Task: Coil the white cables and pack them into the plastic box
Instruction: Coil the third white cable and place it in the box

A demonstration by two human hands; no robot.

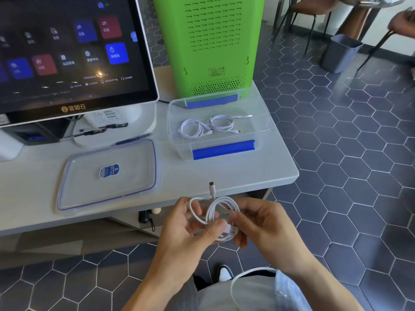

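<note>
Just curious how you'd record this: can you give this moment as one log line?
step: coiling | both hands hold white cable | plastic box: two coiled cables inside | lid off

A touchscreen terminal (67, 52) stands at the left of the pale table (224, 176), lit with blue and red tiles. Beside it rises a green vented cabinet (211, 41). Out on the hexagon-tiled floor (336, 153) sits a grey bin (340, 53) near chair legs (292, 21).
</note>
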